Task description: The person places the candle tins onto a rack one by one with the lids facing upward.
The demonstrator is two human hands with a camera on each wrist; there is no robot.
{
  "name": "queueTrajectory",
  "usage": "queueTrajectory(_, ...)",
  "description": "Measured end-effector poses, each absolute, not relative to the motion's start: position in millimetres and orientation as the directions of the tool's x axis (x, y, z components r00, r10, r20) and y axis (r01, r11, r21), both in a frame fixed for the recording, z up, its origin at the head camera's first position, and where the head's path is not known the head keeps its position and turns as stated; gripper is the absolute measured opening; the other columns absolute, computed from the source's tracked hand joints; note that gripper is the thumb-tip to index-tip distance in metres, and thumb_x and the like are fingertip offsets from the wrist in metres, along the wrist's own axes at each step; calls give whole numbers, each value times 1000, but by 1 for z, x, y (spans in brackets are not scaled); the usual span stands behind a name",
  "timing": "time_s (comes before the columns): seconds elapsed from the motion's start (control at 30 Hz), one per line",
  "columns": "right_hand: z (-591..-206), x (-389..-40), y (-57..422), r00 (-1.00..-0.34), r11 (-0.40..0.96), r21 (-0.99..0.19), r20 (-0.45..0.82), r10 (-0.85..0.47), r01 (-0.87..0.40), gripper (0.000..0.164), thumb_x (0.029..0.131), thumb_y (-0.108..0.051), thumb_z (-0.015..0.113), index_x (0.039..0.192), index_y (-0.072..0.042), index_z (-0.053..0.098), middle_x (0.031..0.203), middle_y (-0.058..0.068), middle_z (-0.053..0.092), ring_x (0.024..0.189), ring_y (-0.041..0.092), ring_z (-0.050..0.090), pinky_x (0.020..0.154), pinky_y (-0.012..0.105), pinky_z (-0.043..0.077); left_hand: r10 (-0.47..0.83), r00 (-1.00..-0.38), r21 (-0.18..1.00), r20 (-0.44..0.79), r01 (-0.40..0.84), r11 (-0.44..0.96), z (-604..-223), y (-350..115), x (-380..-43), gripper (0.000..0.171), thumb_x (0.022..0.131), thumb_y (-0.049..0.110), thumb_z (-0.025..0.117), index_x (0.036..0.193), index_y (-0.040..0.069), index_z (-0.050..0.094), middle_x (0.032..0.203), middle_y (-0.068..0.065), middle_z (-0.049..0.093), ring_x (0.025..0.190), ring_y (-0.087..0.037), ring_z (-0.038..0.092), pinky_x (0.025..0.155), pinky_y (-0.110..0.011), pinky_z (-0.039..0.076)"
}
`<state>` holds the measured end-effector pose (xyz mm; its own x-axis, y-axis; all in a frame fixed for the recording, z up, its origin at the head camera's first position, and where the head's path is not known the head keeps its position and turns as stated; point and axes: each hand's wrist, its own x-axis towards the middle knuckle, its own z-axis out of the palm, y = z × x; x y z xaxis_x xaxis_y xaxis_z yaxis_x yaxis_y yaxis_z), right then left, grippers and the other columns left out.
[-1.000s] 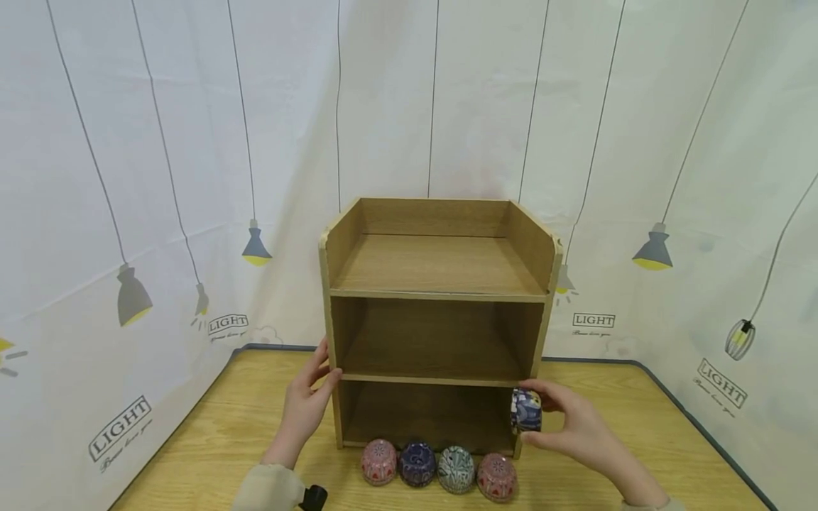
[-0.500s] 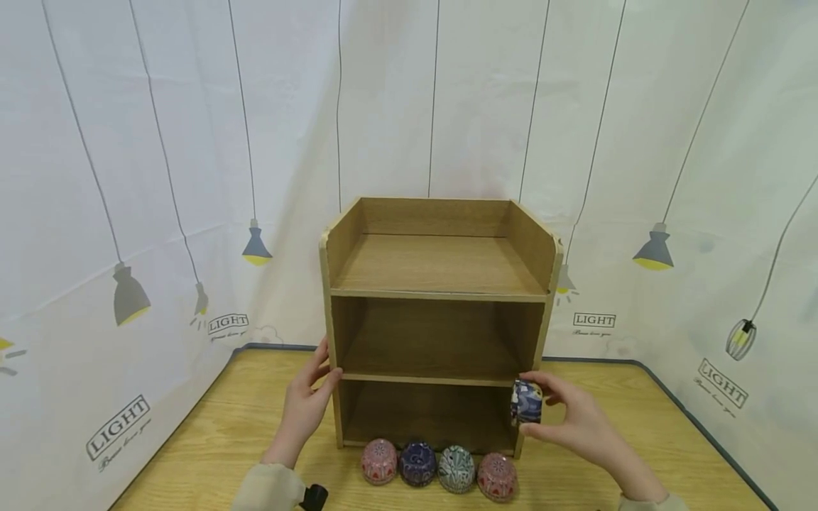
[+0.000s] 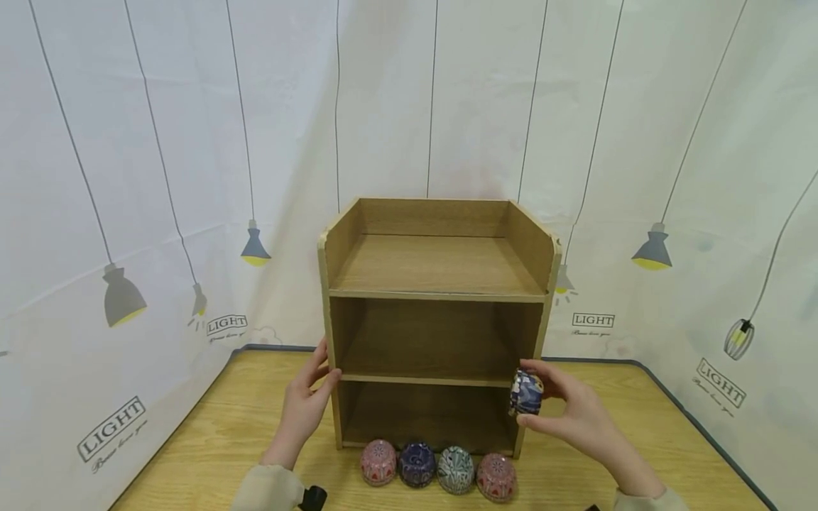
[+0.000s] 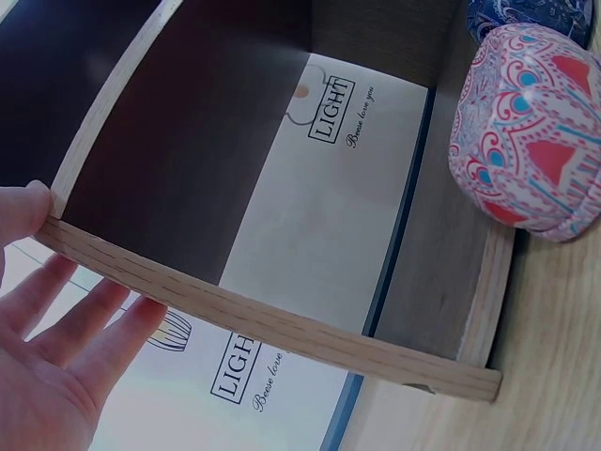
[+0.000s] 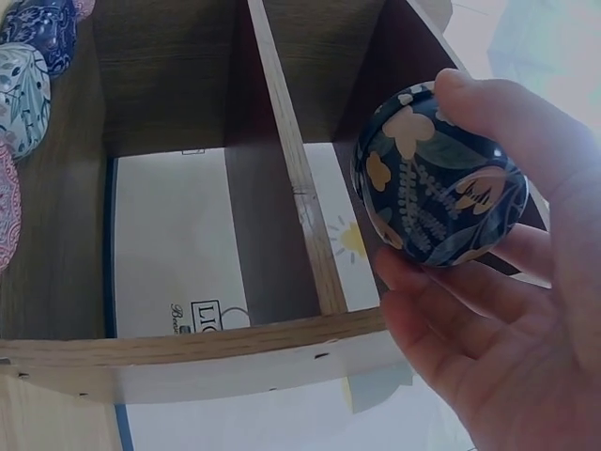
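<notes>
A small three-tier wooden shelf [image 3: 441,294] stands on the table. My left hand [image 3: 307,401] holds its left side panel at the middle board, thumb on the front edge and fingers along the outside. In my right hand [image 3: 571,411] is a dark blue round tin with a flower print [image 5: 441,178], pinched between thumb and fingers. It is in front of the shelf's right side panel, near the middle board's height. A row of similar tins sits before the bottom compartment: pink [image 3: 378,463], dark blue [image 3: 417,465], pale green [image 3: 456,470] and another pink tin [image 3: 496,477].
The wooden table [image 3: 211,433] has a dark blue border along its back. Behind it hangs a white backdrop [image 3: 383,99] printed with lamps and the word LIGHT. A black band [image 3: 313,497] is near the left sleeve [image 3: 268,488].
My right hand has lifted the flowered tin slightly, from beside the bottom compartment toward the middle board. My left hand, the shelf and the row of tins have stayed put.
</notes>
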<state>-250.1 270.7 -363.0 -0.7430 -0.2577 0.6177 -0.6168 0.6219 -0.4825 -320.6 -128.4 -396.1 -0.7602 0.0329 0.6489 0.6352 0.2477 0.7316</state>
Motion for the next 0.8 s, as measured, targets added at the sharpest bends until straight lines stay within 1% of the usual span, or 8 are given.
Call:
queueTrajectory(0.13,-362,-251,270,-743,634,-472,619,-256,-612,76,69,-16,89,135,-4,54,120,11,65,89,8,63,77,30,57,36,-762,733,647,633,249,-396,-128,-321,56,93,-3,60,145,-2,40,137,-28,49,108,-46,58,76,-18,52)
queueTrajectory(0.23,-360,-252,268,-731,638,-454,628,-267,-622,76,70,-16,88,136,-5,54,124,12,63,89,8,63,77,30,57,39,-761,731,648,635,250,-396,-128,-321,56,93,-3,60,145,-2,40,137,-28,49,108,-46,58,76,-18,52)
queueTrajectory(0.37,-357,-251,266,-721,628,-448,634,-280,-637,72,72,-17,87,135,-5,55,123,11,63,91,8,62,78,30,57,39,-754,725,656,643,247,-396,-128,-320,56,93,-4,60,145,-3,40,137,-28,49,107,-46,58,76,-18,52)
queueTrajectory(0.5,-354,-250,263,-730,620,-466,626,-274,-631,69,73,-18,87,134,-6,57,121,9,64,92,9,61,78,31,57,38,-749,720,661,648,247,-396,-128,-320,55,93,-4,60,145,-3,40,136,-28,49,107,-46,58,76,-18,53)
queueTrajectory(0.67,-354,-251,263,-748,621,-490,614,-252,-612,67,73,-18,86,133,-8,58,121,7,64,93,8,62,79,32,57,38,-756,728,654,642,242,-396,-128,-320,55,93,-4,60,145,-3,40,137,-28,49,108,-46,58,76,-18,53)
queueTrajectory(0.8,-354,-252,261,-740,618,-484,623,-253,-619,66,74,-18,86,133,-7,58,122,8,64,94,9,63,78,34,57,40,-761,733,647,636,240,-396,-128,-321,56,93,-3,60,145,-2,40,137,-28,49,108,-46,58,76,-18,53)
